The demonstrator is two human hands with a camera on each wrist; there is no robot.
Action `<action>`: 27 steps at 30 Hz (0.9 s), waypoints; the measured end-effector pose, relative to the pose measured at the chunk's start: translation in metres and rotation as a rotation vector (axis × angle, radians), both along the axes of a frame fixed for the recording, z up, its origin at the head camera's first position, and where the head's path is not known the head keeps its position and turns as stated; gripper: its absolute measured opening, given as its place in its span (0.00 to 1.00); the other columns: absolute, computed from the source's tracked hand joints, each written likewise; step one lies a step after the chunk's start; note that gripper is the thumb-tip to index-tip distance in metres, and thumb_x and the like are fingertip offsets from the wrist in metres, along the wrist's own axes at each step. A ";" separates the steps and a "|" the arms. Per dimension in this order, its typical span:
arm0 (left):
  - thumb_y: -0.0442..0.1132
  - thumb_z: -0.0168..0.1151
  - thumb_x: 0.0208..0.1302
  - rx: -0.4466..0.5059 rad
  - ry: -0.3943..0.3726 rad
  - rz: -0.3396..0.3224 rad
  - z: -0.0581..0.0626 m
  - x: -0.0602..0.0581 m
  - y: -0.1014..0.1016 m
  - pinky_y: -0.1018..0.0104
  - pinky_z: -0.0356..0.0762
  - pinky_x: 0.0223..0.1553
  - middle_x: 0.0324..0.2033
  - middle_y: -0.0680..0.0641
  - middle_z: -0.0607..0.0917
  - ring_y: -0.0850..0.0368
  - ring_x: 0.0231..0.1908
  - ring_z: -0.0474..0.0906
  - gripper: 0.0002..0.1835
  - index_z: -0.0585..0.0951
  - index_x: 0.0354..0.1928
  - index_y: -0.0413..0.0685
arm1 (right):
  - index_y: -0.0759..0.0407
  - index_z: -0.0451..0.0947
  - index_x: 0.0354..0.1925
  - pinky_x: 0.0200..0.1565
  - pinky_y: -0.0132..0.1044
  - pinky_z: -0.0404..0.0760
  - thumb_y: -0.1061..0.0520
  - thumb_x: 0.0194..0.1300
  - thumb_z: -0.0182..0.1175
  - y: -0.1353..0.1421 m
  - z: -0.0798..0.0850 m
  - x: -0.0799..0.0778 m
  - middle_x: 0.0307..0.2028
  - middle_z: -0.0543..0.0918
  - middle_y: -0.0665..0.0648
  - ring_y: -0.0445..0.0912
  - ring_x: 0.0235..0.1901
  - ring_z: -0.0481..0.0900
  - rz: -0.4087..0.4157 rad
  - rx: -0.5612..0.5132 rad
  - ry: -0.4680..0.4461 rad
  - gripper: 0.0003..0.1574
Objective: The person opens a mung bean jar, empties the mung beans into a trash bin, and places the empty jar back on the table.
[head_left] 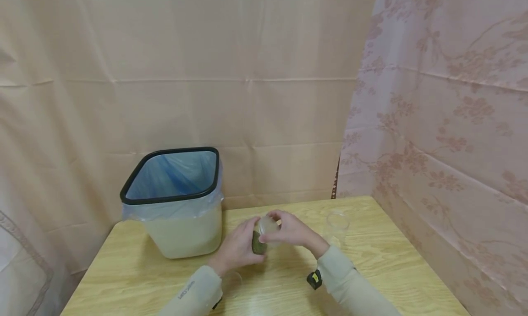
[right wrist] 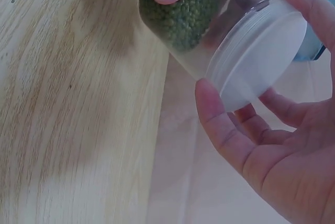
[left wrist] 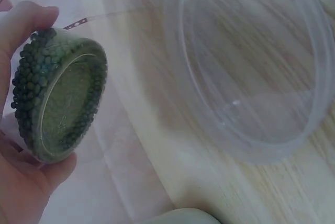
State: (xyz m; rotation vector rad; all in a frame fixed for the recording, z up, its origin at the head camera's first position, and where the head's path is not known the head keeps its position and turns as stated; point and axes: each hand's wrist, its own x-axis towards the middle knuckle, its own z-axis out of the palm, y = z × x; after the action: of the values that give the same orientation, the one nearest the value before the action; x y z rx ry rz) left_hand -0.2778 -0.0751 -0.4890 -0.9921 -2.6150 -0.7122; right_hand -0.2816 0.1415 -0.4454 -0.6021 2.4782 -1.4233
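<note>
A clear jar point(head_left: 258, 245) partly filled with small green beans point(right wrist: 180, 17) is held tilted on its side above the table. My left hand point(head_left: 236, 251) grips the body of the jar near its base, thumb on one side and fingers on the other. My right hand point(head_left: 294, 230) has its thumb and fingers curled round the edge of the whitish lid point(right wrist: 264, 56), which sits on the jar's mouth. In the left wrist view the jar's round base point(left wrist: 68, 103) faces the camera, with beans lying against its wall.
A cream bin point(head_left: 185, 236) with a black rim and a blue bag stands at the left back of the wooden table point(head_left: 383, 261). One clear container point(head_left: 338, 220) is beyond the right forearm; another clear round piece point(head_left: 234, 284) lies by the left wrist. Curtains hang behind and at right.
</note>
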 end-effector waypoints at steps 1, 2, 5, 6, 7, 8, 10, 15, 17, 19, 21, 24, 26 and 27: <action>0.52 0.83 0.40 -0.001 -0.004 -0.002 0.000 0.000 0.000 0.48 0.76 0.58 0.59 0.41 0.79 0.47 0.56 0.78 0.55 0.66 0.68 0.37 | 0.65 0.68 0.67 0.39 0.43 0.84 0.45 0.56 0.75 0.001 0.000 0.000 0.52 0.77 0.60 0.49 0.40 0.82 0.005 -0.003 -0.010 0.49; 0.53 0.83 0.40 -0.002 -0.010 -0.002 0.001 0.001 0.000 0.49 0.77 0.57 0.58 0.42 0.80 0.48 0.55 0.78 0.54 0.67 0.68 0.38 | 0.65 0.67 0.68 0.40 0.43 0.84 0.45 0.56 0.75 0.002 0.000 0.000 0.53 0.77 0.60 0.49 0.40 0.82 0.010 -0.005 -0.019 0.50; 0.53 0.83 0.39 -0.002 -0.028 0.000 0.003 0.002 0.001 0.52 0.80 0.52 0.55 0.45 0.82 0.52 0.50 0.80 0.53 0.68 0.67 0.40 | 0.65 0.65 0.69 0.39 0.43 0.84 0.45 0.57 0.75 0.004 0.000 0.002 0.55 0.76 0.60 0.49 0.41 0.82 0.023 -0.014 -0.045 0.51; 0.53 0.83 0.39 -0.003 -0.035 0.001 0.004 0.003 0.001 0.53 0.80 0.51 0.54 0.45 0.82 0.53 0.49 0.80 0.52 0.69 0.66 0.41 | 0.64 0.65 0.70 0.39 0.43 0.84 0.45 0.57 0.74 0.005 0.000 0.003 0.56 0.75 0.59 0.49 0.41 0.82 0.028 -0.017 -0.052 0.51; 0.53 0.83 0.39 -0.006 -0.041 0.004 0.005 0.003 0.001 0.54 0.80 0.50 0.53 0.46 0.82 0.54 0.48 0.80 0.52 0.69 0.66 0.41 | 0.64 0.65 0.70 0.39 0.42 0.84 0.45 0.58 0.74 0.005 0.001 0.004 0.57 0.74 0.59 0.49 0.41 0.82 0.032 -0.019 -0.058 0.51; 0.54 0.83 0.39 -0.008 -0.050 0.008 0.006 0.004 0.001 0.54 0.80 0.50 0.53 0.46 0.82 0.54 0.48 0.80 0.52 0.69 0.66 0.42 | 0.64 0.65 0.70 0.39 0.42 0.84 0.45 0.58 0.74 0.006 0.002 0.005 0.57 0.74 0.59 0.49 0.41 0.82 0.036 -0.021 -0.063 0.50; 0.54 0.83 0.39 -0.011 -0.062 0.013 0.007 0.005 0.000 0.54 0.80 0.50 0.53 0.46 0.82 0.54 0.49 0.80 0.52 0.69 0.66 0.42 | 0.64 0.65 0.70 0.40 0.42 0.84 0.45 0.58 0.74 0.006 0.003 0.005 0.57 0.74 0.60 0.49 0.41 0.82 0.044 -0.024 -0.070 0.50; 0.53 0.82 0.38 0.015 -0.115 -0.016 0.006 0.006 -0.003 0.59 0.80 0.46 0.49 0.49 0.84 0.57 0.45 0.80 0.50 0.71 0.65 0.43 | 0.64 0.66 0.69 0.40 0.42 0.84 0.46 0.55 0.76 0.007 0.004 0.006 0.56 0.76 0.57 0.51 0.44 0.81 0.094 0.003 -0.016 0.51; 0.53 0.82 0.38 0.031 -0.162 -0.038 0.005 0.008 -0.005 0.64 0.79 0.43 0.46 0.53 0.84 0.60 0.42 0.79 0.49 0.72 0.65 0.46 | 0.65 0.67 0.68 0.42 0.42 0.83 0.47 0.54 0.77 0.007 0.005 0.006 0.56 0.77 0.55 0.53 0.48 0.80 0.137 0.031 0.038 0.51; 0.53 0.82 0.38 0.049 -0.213 -0.056 0.005 0.009 -0.006 0.67 0.78 0.41 0.45 0.56 0.83 0.63 0.40 0.78 0.48 0.72 0.64 0.48 | 0.66 0.67 0.69 0.44 0.42 0.82 0.46 0.53 0.78 0.008 0.007 0.006 0.57 0.77 0.54 0.54 0.51 0.78 0.177 0.058 0.091 0.53; 0.53 0.82 0.39 0.064 -0.235 -0.068 0.006 0.010 -0.007 0.67 0.77 0.41 0.46 0.57 0.82 0.64 0.41 0.77 0.48 0.72 0.65 0.48 | 0.67 0.66 0.69 0.45 0.42 0.81 0.46 0.53 0.78 0.008 0.009 0.007 0.59 0.77 0.53 0.55 0.53 0.76 0.202 0.073 0.125 0.54; 0.52 0.83 0.39 0.085 -0.239 -0.080 0.008 0.011 -0.008 0.66 0.77 0.43 0.46 0.56 0.82 0.62 0.42 0.78 0.49 0.71 0.65 0.47 | 0.67 0.65 0.70 0.46 0.41 0.81 0.46 0.54 0.77 0.009 0.011 0.007 0.60 0.76 0.54 0.55 0.54 0.75 0.216 0.073 0.133 0.54; 0.51 0.83 0.39 0.088 -0.237 -0.083 0.008 0.011 -0.008 0.66 0.78 0.43 0.47 0.56 0.82 0.62 0.42 0.78 0.48 0.71 0.65 0.47 | 0.66 0.64 0.71 0.47 0.42 0.81 0.47 0.55 0.77 0.010 0.011 0.008 0.62 0.74 0.55 0.55 0.55 0.74 0.221 0.066 0.110 0.54; 0.51 0.83 0.39 0.085 -0.234 -0.081 0.008 0.010 -0.008 0.66 0.78 0.43 0.47 0.55 0.82 0.62 0.42 0.78 0.49 0.71 0.65 0.47 | 0.65 0.62 0.72 0.49 0.43 0.81 0.47 0.56 0.76 0.010 0.011 0.009 0.63 0.73 0.56 0.56 0.57 0.74 0.226 0.061 0.087 0.55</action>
State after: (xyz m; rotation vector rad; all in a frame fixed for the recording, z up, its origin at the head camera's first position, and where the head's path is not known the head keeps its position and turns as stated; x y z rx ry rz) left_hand -0.2673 -0.0827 -0.4809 -1.0524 -2.7253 -1.0061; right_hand -0.2731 0.1519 -0.4345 -0.9160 2.4160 -1.2577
